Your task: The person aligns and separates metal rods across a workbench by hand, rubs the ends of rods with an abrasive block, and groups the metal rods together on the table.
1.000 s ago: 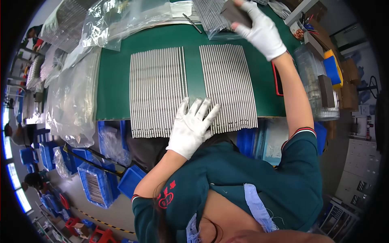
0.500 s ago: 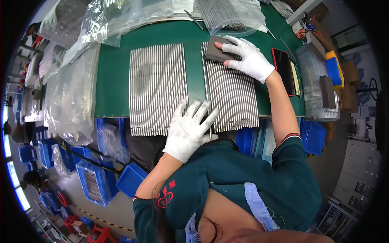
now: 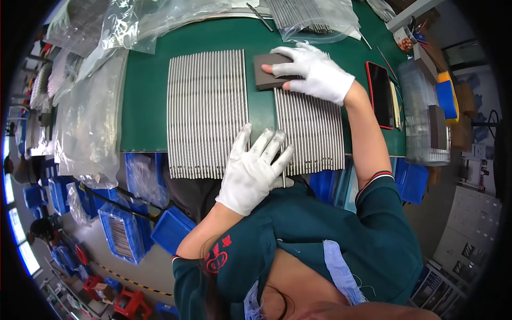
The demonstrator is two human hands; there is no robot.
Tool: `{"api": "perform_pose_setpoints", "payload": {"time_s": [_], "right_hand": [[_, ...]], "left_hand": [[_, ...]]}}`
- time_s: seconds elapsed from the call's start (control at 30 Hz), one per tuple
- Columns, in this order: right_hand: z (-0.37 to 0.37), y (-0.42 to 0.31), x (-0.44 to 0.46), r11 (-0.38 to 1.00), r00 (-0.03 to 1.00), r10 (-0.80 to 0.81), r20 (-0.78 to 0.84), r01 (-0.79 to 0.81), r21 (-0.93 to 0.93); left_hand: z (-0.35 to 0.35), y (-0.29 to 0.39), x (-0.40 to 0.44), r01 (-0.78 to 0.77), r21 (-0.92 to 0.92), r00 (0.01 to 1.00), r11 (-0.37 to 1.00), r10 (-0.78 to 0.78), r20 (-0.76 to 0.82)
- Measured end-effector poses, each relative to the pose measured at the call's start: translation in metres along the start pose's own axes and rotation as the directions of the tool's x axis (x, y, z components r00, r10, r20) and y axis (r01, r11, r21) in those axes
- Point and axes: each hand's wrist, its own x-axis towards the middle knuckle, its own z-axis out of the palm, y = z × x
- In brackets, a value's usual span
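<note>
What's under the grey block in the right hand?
Green tabletop shows beside the grey block, and rods emerge below it and the right hand. What lies directly beneath the block is covered; contact can't be judged.

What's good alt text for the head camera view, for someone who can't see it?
A white-gloved right hand holds a dark block at the far end of one row of metal rods on a green table. The gloved left hand, spread open, is at the near ends, between that row and a second row to the left.
</note>
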Motion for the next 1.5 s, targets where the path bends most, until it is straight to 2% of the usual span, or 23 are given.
{"api": "perform_pose_setpoints", "payload": {"time_s": [0.03,0.17,0.27,0.3,0.4,0.47,0.6,0.73,0.77,0.8,0.87,0.93,0.97,1.0,1.07,1.13,1.17,1.27,1.3,1.4,1.47,1.5], "right_hand": [[0.003,-0.01,0.003,0.999,1.0,-0.03,0.001,0.03,-0.036],[0.003,0.03,-0.014,0.985,0.999,0.041,0.006,-0.041,0.168],[0.005,0.005,-0.003,0.999,0.999,0.036,-0.006,-0.036,0.023],[0.002,-0.007,0.003,0.999,0.999,0.01,0.043,-0.011,0.034],[0.007,0.015,-0.005,0.997,1.0,0.01,-0.018,-0.009,0.075],[0.002,0.029,-0.012,0.974,0.998,0.064,0.017,-0.067,0.215],[0.01,-0.003,0.005,1.0,0.999,0.015,-0.049,-0.015,0.012],[-0.003,0.025,-0.011,0.993,0.999,0.042,-0.009,-0.041,0.109],[-0.004,0.04,-0.018,0.997,0.998,0.059,-0.007,-0.059,0.055],[-0.012,0.038,-0.024,0.991,0.996,0.088,0.001,-0.088,0.099],[-0.005,0.046,-0.023,0.974,0.997,0.033,-0.065,-0.018,0.228],[-0.005,0.022,-0.013,0.99,0.993,-0.102,-0.066,0.108,0.089],[0.008,0.01,-0.007,0.996,0.995,-0.083,-0.053,0.085,0.036],[0.003,-0.007,-0.001,0.994,0.996,-0.073,0.045,0.07,0.079],[-0.001,-0.002,-0.003,0.997,0.998,-0.054,0.027,0.053,0.059],[-0.006,0.02,-0.012,0.997,0.998,0.033,0.051,-0.036,0.064],[0.0,0.033,-0.015,0.992,0.999,0.025,0.036,-0.029,0.121],[0.002,-0.001,-0.005,0.997,0.999,-0.028,-0.032,0.03,0.073],[0.002,-0.008,-0.001,0.99,0.999,-0.053,0.009,0.052,0.131],[-0.006,0.02,-0.013,0.992,0.999,-0.039,0.017,0.036,0.124],[-0.012,0.04,-0.027,0.997,0.998,0.064,0.022,-0.065,0.052],[-0.014,0.043,-0.031,0.944,0.991,0.121,-0.055,-0.098,0.316]], "left_hand": [[0.002,0.001,-0.001,0.009,-0.006,1.0,1.0,-0.009,-0.008],[0.003,-0.001,-0.002,0.023,-0.034,0.999,0.999,-0.025,-0.04],[0.002,0.001,0.001,0.017,-0.029,0.999,0.999,-0.018,-0.04],[0.002,0.001,0.001,0.012,-0.021,0.999,1.0,-0.013,-0.035],[0.003,0.001,0.0,0.024,-0.05,0.997,0.998,-0.027,-0.072],[0.003,0.0,0.0,0.021,-0.053,0.997,0.998,-0.025,-0.072],[0.001,0.002,0.004,0.021,-0.049,0.998,0.999,-0.024,-0.062],[0.002,0.0,0.0,0.025,-0.052,0.998,0.998,-0.028,-0.064],[0.001,-0.001,0.0,0.019,-0.05,0.998,0.999,-0.023,-0.061],[0.001,-0.001,0.0,0.015,-0.049,0.998,0.999,-0.017,-0.057],[0.001,-0.001,0.0,0.008,-0.042,0.998,0.999,-0.01,-0.064],[0.001,0.001,0.001,0.004,-0.03,0.998,1.0,-0.006,-0.059],[0.001,0.002,0.002,0.006,-0.021,0.998,1.0,-0.007,-0.055],[0.001,0.002,0.002,0.009,-0.009,0.999,1.0,-0.009,-0.053],[0.003,0.001,0.001,0.017,-0.042,0.997,0.999,-0.021,-0.081],[0.004,0.0,-0.001,0.023,-0.073,0.994,0.997,-0.03,-0.105],[0.004,-0.001,-0.001,0.024,-0.088,0.993,0.996,-0.034,-0.116],[0.005,0.0,-0.001,0.027,-0.098,0.989,0.995,-0.041,-0.143],[0.005,0.0,-0.001,0.027,-0.096,0.988,0.995,-0.041,-0.149],[0.007,0.0,-0.003,0.033,-0.105,0.99,0.994,-0.047,-0.13],[0.004,-0.002,-0.002,0.021,-0.072,0.996,0.997,-0.026,-0.081],[0.003,-0.002,-0.002,0.015,-0.057,0.998,0.998,-0.018,-0.054]]}}
